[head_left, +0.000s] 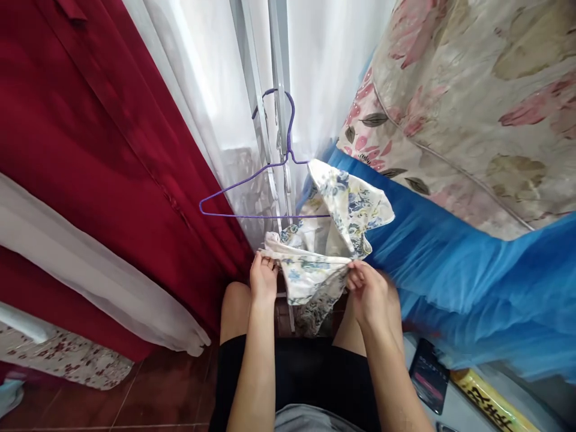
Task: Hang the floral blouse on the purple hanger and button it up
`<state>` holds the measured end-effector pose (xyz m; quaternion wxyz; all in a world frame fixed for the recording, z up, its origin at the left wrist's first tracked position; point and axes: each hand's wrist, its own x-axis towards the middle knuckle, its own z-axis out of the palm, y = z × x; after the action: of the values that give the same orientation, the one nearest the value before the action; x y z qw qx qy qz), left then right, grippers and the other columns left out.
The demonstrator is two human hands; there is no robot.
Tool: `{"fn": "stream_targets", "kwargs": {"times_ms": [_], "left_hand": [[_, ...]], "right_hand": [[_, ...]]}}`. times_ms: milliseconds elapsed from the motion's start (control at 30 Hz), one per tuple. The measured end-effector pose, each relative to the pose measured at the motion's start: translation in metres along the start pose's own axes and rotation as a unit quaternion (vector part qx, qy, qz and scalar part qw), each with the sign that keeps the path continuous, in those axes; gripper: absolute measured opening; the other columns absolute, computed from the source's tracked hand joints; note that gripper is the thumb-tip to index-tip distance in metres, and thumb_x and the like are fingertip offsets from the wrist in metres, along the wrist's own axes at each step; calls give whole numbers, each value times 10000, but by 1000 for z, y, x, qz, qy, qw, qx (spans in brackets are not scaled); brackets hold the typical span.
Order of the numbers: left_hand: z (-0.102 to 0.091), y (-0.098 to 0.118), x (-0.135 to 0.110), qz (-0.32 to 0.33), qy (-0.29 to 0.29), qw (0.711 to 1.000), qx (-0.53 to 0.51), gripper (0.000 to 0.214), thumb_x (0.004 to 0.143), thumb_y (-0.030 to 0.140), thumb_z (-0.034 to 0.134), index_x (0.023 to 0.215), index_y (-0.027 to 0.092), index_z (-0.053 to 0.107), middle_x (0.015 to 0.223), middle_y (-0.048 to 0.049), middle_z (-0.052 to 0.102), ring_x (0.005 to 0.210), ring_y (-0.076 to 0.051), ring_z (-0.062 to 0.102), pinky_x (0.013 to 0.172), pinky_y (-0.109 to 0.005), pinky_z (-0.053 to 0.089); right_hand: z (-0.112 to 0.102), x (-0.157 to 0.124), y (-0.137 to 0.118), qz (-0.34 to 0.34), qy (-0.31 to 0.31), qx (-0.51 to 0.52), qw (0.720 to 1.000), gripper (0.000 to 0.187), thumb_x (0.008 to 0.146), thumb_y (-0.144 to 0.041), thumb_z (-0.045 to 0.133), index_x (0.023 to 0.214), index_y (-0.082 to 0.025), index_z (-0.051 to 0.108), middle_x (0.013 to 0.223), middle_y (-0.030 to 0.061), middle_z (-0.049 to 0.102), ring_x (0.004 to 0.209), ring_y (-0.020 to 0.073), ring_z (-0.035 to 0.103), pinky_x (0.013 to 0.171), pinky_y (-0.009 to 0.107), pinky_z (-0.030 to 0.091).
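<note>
A purple hanger (243, 181) hangs by its hook from a grey metal frame. Its right arm runs into a white garment with blue and yellow flowers (360, 201), while its left arm is bare. My left hand (264, 277) pinches the garment's edge at the left. At the right, my right hand (366, 288) grips the same edge between thumb and fingers. The cloth is stretched between both hands, below the hanger. A darker part of the fabric hangs down between my knees, and its lower end is partly in shadow.
Behind the hanger stand grey metal bars (281, 54) and a white curtain (324, 66). Red cloth (103, 150) hangs at left. A floral cloth (459, 114) and blue tulle (477, 282) hang at right. A phone (429, 375) and a yellow packet (488, 399) lie at lower right.
</note>
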<state>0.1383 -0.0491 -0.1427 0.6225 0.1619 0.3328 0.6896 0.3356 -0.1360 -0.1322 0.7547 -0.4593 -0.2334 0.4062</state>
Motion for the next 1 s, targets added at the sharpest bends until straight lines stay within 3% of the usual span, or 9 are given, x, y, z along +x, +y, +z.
{"fn": "stream_targets", "kwargs": {"times_ms": [100, 267, 333, 400, 533, 633, 767, 900, 1000], "left_hand": [[12, -14, -24, 30, -33, 999, 30, 292, 775, 364, 844, 799, 165, 631, 847, -13, 651, 801, -130, 619, 768, -234, 470], [39, -7, -72, 156, -154, 950, 223, 280, 935, 480, 673, 887, 206, 646, 796, -1, 582, 759, -151, 544, 712, -248, 434], [49, -5, -93, 179, -197, 919, 291, 251, 977, 451, 614, 883, 220, 642, 819, -17, 593, 786, -175, 560, 734, -279, 449], [58, -5, -111, 186, -250, 887, 341, 237, 995, 421, 586, 866, 229, 638, 847, -36, 613, 822, -201, 589, 764, -309, 469], [65, -4, -118, 193, -303, 845, 396, 214, 998, 390, 573, 875, 238, 660, 906, -58, 655, 882, -226, 629, 817, -338, 488], [52, 6, -100, 195, -251, 842, 436, 211, 988, 385, 587, 877, 228, 673, 886, -48, 676, 877, -226, 634, 831, -336, 480], [18, 25, -77, 175, -189, 867, 426, 234, 964, 431, 624, 917, 210, 683, 888, -52, 691, 882, -226, 644, 834, -328, 488], [-14, 36, -82, 95, -268, 895, 343, 467, 960, 521, 615, 1343, 257, 586, 1282, -112, 654, 1246, -269, 589, 1091, -389, 439], [-33, 37, -91, -46, -348, 860, 371, 575, 886, 619, 669, 1321, 245, 637, 1254, -117, 688, 1179, -293, 630, 1055, -412, 477]], "right_hand": [[-39, 3, 15, -28, 105, -7, 994, 274, 728, -407, 760, 697, -176, 615, 556, -90, 376, 471, 68, 254, 437, 228, 217], [-59, -13, 19, -64, 124, -119, 983, 305, 822, -424, 722, 683, -219, 544, 602, -49, 438, 543, 132, 402, 513, 270, 358], [-49, -20, 10, -101, 78, -223, 967, 305, 903, -460, 631, 711, -235, 560, 683, 10, 541, 679, 205, 529, 646, 331, 465], [-33, -27, -1, -90, -31, -290, 952, 383, 960, -549, 526, 749, -241, 615, 771, 84, 640, 825, 280, 607, 764, 394, 509], [-6, -38, -10, 54, -215, -217, 950, 660, 934, -798, 359, 806, -253, 708, 747, 129, 691, 929, 327, 660, 783, 414, 531], [3, -44, -7, 123, -306, -158, 931, 824, 908, -871, 244, 869, -216, 741, 745, 102, 693, 857, 295, 654, 713, 386, 515], [17, -47, -13, 173, -464, -158, 854, 545, 827, -683, 718, 839, -138, 717, 740, 37, 668, 682, 171, 565, 628, 276, 435], [37, -44, -30, 192, -478, -144, 845, 444, 787, -549, 814, 799, -122, 692, 702, 20, 659, 605, 129, 535, 604, 253, 434], [44, -34, -50, 180, -490, -142, 841, 437, 773, -543, 810, 723, -136, 659, 623, 1, 602, 542, 108, 479, 531, 233, 385]]}}
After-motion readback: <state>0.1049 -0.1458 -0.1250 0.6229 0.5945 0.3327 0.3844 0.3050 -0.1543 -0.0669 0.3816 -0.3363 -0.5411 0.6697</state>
